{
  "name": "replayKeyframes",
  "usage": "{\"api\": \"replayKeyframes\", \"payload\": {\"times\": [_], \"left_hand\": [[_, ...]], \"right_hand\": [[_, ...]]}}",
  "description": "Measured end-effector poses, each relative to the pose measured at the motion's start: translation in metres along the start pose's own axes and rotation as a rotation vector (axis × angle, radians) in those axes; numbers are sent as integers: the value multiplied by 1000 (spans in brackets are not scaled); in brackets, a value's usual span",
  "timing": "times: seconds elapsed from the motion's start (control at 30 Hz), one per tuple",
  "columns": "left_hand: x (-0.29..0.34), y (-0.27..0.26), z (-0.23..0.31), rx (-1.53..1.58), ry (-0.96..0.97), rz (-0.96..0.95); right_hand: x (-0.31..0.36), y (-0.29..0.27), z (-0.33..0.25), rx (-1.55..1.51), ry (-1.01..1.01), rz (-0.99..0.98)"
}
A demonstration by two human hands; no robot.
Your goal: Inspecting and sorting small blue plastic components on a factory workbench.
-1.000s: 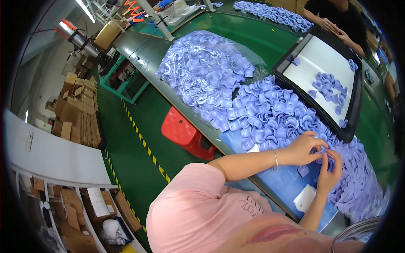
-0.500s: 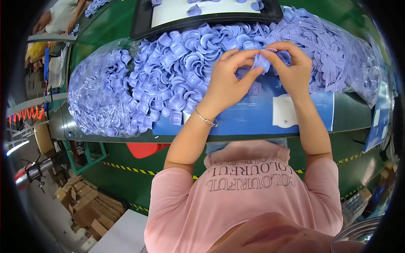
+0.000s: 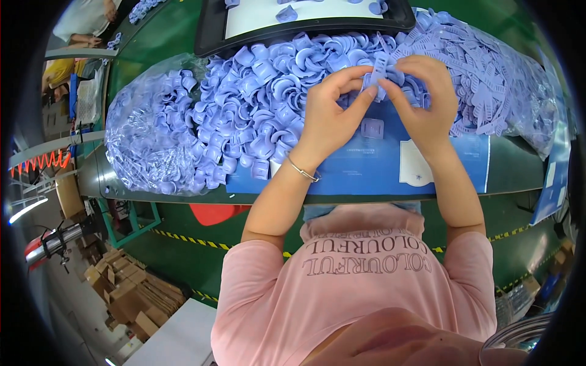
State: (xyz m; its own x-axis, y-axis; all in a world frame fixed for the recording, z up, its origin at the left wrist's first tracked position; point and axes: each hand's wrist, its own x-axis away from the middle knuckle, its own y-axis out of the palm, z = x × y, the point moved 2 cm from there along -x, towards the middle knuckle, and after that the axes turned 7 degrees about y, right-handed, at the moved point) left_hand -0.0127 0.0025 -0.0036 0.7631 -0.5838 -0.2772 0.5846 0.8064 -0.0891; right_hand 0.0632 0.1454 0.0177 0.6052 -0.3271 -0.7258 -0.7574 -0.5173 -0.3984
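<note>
Over the blue sheet (image 3: 348,177), both my hands meet at a small lavender plastic part. My left hand (image 3: 332,116) pinches a curved plastic piece (image 3: 366,81) between thumb and fingers. A slotted lavender strip (image 3: 379,66) stands up against that piece, with the thumb of my right hand (image 3: 430,100) at its lower end. My right hand's fingers are bent around the strip; their exact contact is partly hidden. Whether strip and piece are joined, I cannot tell. Just below the hands, a loose squarish lavender piece (image 3: 372,128) lies on the sheet.
Curved lavender pieces (image 3: 262,100) are heaped left of my hands, spilling from a clear bag (image 3: 137,137). Slotted strips (image 3: 482,85) fill another bag at right. Behind the heap stands a black tray (image 3: 305,26) holding several pieces. Another person (image 3: 85,24) is at far left.
The slotted strip now stands upright between my hands. My right fingers have spread farther from the thumb. The loose squarish piece shows more fully below my hands.
</note>
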Motion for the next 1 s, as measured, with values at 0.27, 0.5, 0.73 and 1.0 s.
{"api": "replayKeyframes", "payload": {"times": [0.27,0.5,0.73,1.0], "left_hand": [[-1,1,3,-322,246,45],[-4,-1,4,-287,227,90],[-3,0,-1,-235,214,32],[-3,-1,2,168,-73,-5]], "right_hand": [[-1,3,0,197,5,-184],[1,1,-9,234,-79,-193],[-2,-1,-7,295,-32,-153],[-5,-2,-3,137,68,-198]]}}
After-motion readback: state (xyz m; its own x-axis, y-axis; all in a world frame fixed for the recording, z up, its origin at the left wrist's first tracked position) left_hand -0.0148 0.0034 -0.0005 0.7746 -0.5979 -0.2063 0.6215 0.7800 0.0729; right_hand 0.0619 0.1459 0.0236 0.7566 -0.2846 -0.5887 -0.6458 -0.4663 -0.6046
